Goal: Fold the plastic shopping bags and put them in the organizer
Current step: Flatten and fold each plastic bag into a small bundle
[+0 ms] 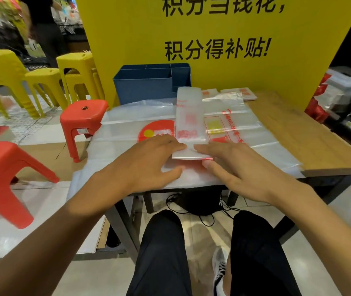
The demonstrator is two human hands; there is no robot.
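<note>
A translucent plastic bag folded into a long narrow strip point(189, 116) lies lengthwise on top of a stack of flat, unfolded bags point(127, 133) with red and yellow print. My left hand point(153, 161) and my right hand point(232, 161) press flat on the strip's near end, fingertips almost meeting, thumbs under its near edge. The blue organizer point(142, 88) with several compartments stands at the table's back, just beyond the strip's far end. Two small folded bags point(239, 94) lie to the right of the organizer.
The wooden table point(311, 142) stands against a yellow sign board point(213, 39). Red stools point(82, 120) and yellow stools point(42, 82) stand to the left. A person stands at the far left back. A black bag and cables lie under the table.
</note>
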